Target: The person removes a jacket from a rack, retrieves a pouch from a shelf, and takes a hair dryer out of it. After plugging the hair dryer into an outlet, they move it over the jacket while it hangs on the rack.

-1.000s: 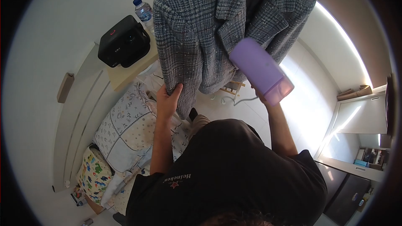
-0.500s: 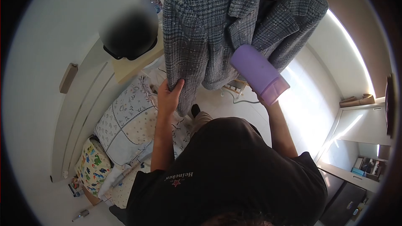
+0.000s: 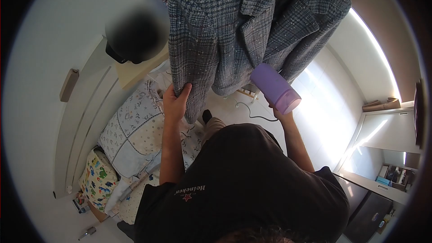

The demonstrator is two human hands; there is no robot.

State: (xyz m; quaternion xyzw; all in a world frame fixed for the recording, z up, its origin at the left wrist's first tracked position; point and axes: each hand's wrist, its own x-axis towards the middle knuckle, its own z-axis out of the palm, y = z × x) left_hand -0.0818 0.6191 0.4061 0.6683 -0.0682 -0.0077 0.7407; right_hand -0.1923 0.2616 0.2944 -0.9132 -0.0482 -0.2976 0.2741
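A grey-blue tweed jacket (image 3: 202, 27) hangs in front of me, its front facing me and lapels parted. My left hand (image 3: 176, 102) is closed on the cuff end of the sleeve at the left, thumb on the near side of the cloth. In my right hand (image 3: 281, 110) is a purple handheld garment steamer (image 3: 272, 83) with a translucent tank at its lower end. The steamer's head points at the jacket's lower front and overlaps it in this view. Its body hides most of my right fingers.
A bed with a patterned quilt (image 3: 135, 123) and a dinosaur-print pillow (image 3: 98, 171) lies at the left. Above it, a dark rounded object (image 3: 137, 31), blurred over, is by a pale shelf (image 3: 139, 69). A green cord (image 3: 252, 111) trails over the floor. A cabinet (image 3: 387, 130) stands at the right.
My right hand has brought the steamer lower and slightly left, its head moving down from the lapel area. My left hand keeps its hold on the sleeve; the view has shifted slightly.
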